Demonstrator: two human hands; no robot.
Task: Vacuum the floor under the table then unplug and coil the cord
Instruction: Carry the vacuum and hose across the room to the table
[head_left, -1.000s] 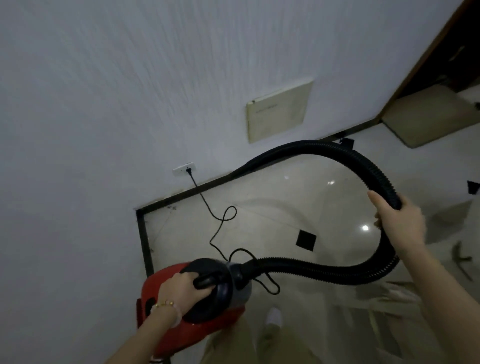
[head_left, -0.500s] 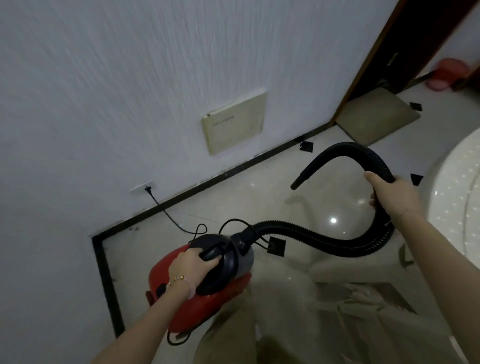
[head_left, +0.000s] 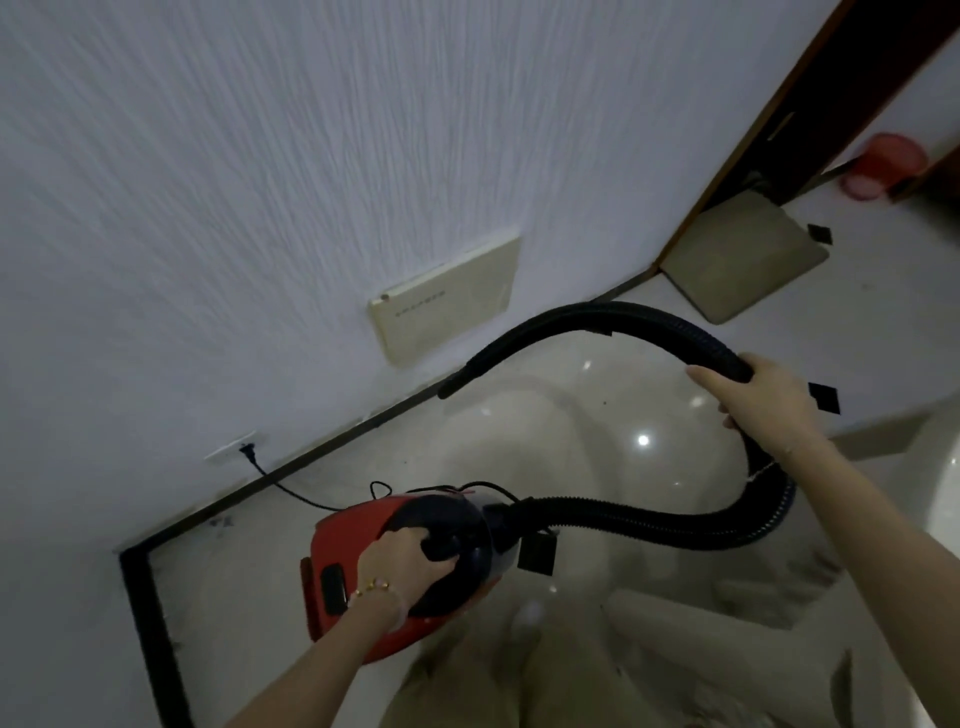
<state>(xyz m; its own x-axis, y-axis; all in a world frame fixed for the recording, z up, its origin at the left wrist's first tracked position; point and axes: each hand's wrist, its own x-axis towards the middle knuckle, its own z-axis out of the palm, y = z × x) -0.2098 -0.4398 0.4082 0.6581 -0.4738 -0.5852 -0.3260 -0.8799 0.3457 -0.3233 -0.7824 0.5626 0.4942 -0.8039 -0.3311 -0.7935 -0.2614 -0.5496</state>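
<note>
hose (head_left: 613, 317) tip swung toward the wall panel (head_left: 447, 301), cord (head_left: 291, 488) plugged in.

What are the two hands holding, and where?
Left hand grips the red vacuum by its black top handle; right hand holds the hose partway along its curve.

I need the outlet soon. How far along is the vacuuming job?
Nothing looks finished. In hand: the left hand grips the red vacuum by its handle, and the right hand holds the hose. Left: the plug is in the wall socket and the cord lies uncoiled.
</note>
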